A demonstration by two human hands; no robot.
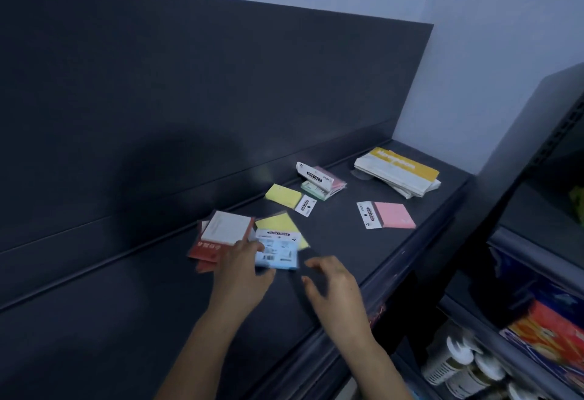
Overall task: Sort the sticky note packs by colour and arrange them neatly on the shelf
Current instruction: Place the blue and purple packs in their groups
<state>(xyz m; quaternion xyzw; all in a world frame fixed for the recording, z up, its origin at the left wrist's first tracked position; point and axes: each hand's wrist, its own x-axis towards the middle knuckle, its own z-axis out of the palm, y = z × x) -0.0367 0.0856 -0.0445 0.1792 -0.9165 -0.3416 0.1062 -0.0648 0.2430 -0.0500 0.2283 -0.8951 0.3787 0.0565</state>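
Note:
Sticky note packs lie scattered on a dark shelf [126,320]. My left hand [241,268] pinches a light blue pack [278,256] at its left edge; the pack lies partly over a yellow pack [278,222]. My right hand [335,282] hovers just right of the blue pack, fingers loosely spread, holding nothing. A second yellow pack [284,195] lies farther back. A pink pack [395,214] sits to the right. A small pile of green and pink packs [319,183] rests near the back panel.
A white pad on red packets [226,227] lies left of my left hand. A stack of yellow-and-white packages [398,172] sits at the shelf's far right. Lower shelves at right hold white bottles [455,365] and colourful boxes [550,333]. A dark back panel [221,83] rises behind.

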